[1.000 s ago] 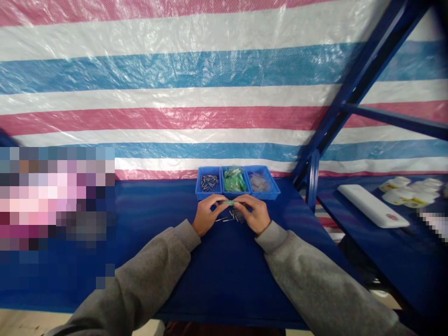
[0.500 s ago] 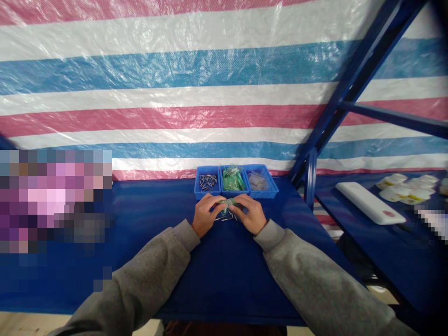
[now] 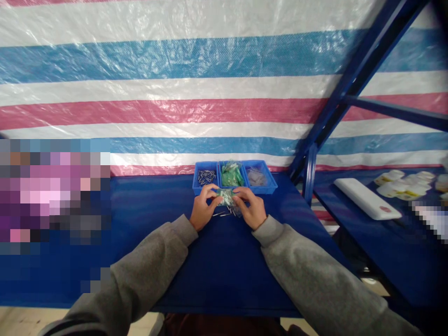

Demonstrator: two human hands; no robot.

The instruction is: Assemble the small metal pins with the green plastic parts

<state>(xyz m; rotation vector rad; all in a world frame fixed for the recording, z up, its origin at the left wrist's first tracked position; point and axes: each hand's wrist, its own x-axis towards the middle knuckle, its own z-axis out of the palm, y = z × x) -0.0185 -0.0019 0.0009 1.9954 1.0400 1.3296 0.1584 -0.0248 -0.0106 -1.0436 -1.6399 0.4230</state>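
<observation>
The left hand point(image 3: 203, 211) and right hand point(image 3: 252, 211) meet near the middle of the blue desk point(image 3: 217, 280), fingers curled and closed. Together they pinch a small green plastic packet point(image 3: 226, 196), holding it between them just above the surface. A few loose metal pins point(image 3: 224, 213) lie directly beneath it, close to the fingers.

Just ahead of the hands, three blue plastic bins point(image 3: 234, 190) stand side by side against the back of the desk. The left one holds metal pins point(image 3: 206, 177), the middle one green packets point(image 3: 231, 175), and the right one clear plastic bags point(image 3: 257, 178).

There's plenty of open desk toward the near edge and to the right, where the edge runs off beside a blue steel frame point(image 3: 310, 172). To the left there's room too, though a pixelated patch point(image 3: 52, 196) hides part of that side. Gray sleeves point(image 3: 315, 275) cover both forearms — beyond the frame, a shelf point(image 3: 385, 252) carries a white flat case point(image 3: 366, 198) and white-and-yellow containers point(image 3: 402, 190).
</observation>
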